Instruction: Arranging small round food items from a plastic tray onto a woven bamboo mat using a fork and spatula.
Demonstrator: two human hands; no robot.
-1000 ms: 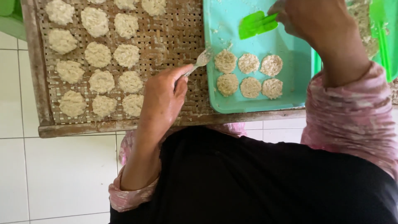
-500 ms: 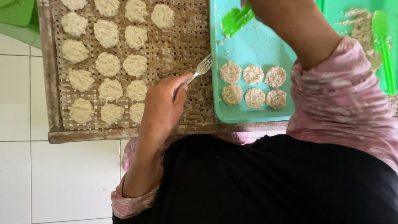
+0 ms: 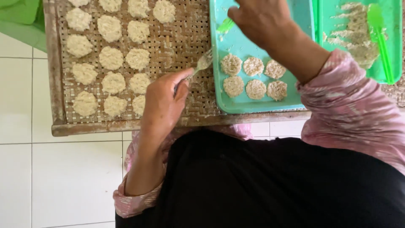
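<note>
Fork (image 3: pixel 201 65): metal, held by its handle in the left hand (image 3: pixel 162 105), fingers pinched around the handle. The tines point toward the left edge of the turquoise tray (image 3: pixel 236 105), above the woven bamboo rack (image 3: pixel 185 38). The right hand (image 3: pixel 261 21) rests over the upper part of the tray, fingers closed on a light green scraper (image 3: pixel 225 26), most of which is hidden under the hand. Six round flattened rice patties (image 3: pixel 253 78) lie in two rows of three on the tray, near the fork tines. Further pale patties (image 3: pixel 112 57) lie in rows on the left part of the rack. A green tray (image 3: pixel 394 50) at far right holds loose rice and a green spatula (image 3: pixel 379 33).
</note>
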